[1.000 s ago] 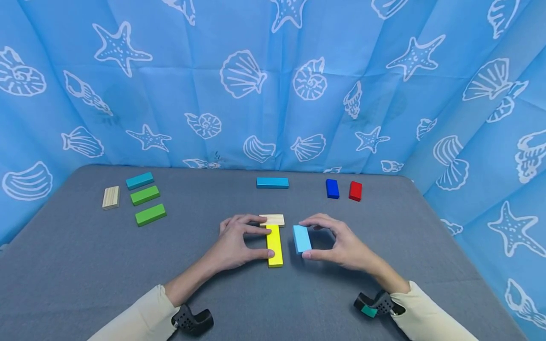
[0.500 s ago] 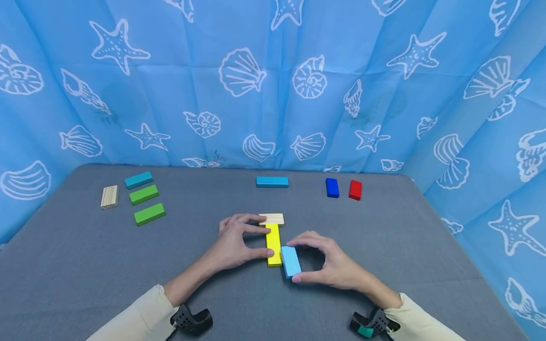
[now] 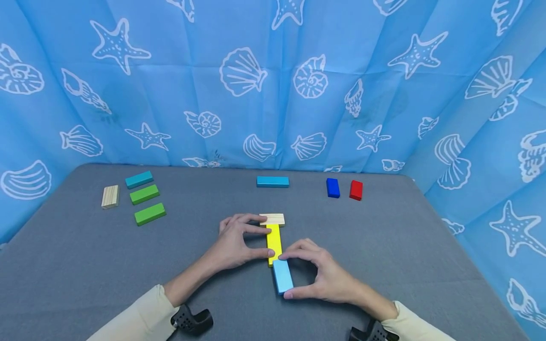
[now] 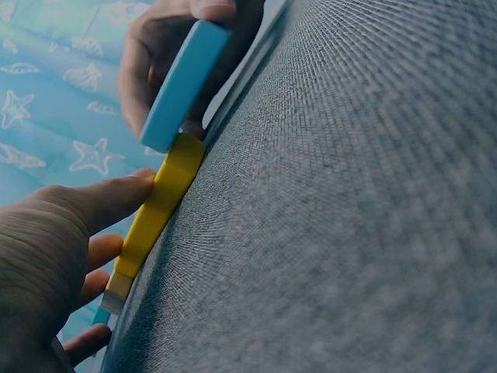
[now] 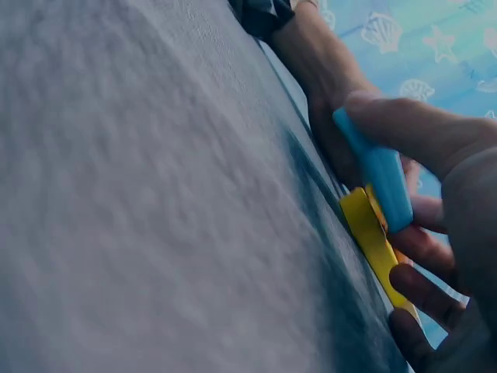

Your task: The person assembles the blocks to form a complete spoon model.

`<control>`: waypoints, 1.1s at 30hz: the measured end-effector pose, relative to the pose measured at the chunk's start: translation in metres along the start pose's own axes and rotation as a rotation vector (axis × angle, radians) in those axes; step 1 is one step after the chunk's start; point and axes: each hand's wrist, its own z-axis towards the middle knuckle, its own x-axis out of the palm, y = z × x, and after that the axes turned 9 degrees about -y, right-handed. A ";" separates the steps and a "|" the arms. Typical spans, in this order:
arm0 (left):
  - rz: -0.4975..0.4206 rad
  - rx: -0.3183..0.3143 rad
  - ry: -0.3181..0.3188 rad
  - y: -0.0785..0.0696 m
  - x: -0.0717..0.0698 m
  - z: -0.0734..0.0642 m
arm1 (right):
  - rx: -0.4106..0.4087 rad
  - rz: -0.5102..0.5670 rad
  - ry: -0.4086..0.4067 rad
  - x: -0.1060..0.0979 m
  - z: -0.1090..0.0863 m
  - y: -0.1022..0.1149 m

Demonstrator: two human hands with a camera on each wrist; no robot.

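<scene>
My right hand (image 3: 330, 277) pinches a light blue wooden block (image 3: 283, 276) by its two ends, thumb at the near end and fingers at the far end. The left wrist view shows this blue block (image 4: 185, 87) raised off the cloth, close to the near end of a yellow block (image 4: 161, 203). Flat on the table, the long yellow block (image 3: 274, 239) meets a plain wood block (image 3: 273, 219) lying crosswise at its far end. My left hand (image 3: 232, 244) rests its thumb and a fingertip on the yellow block, while another fingertip touches the plain block.
At the back left lie a plain block (image 3: 110, 196), a teal block (image 3: 139, 180) and two green blocks, one a green block (image 3: 150, 214). Another teal block (image 3: 272, 182) lies at back centre. A dark blue block (image 3: 333, 188) and a red block (image 3: 356, 190) lie back right.
My right hand has carried the light blue block leftward and toward me, from right of the yellow block to its near end. My left hand stays in place.
</scene>
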 end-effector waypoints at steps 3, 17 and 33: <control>-0.010 0.010 -0.004 0.000 0.000 0.000 | 0.012 -0.014 -0.009 0.003 -0.001 0.002; -0.022 0.031 -0.008 0.002 0.001 -0.001 | 0.002 -0.040 -0.034 0.011 -0.002 0.006; -0.007 0.018 -0.005 0.001 0.001 0.000 | -0.006 -0.161 -0.018 0.013 -0.004 0.004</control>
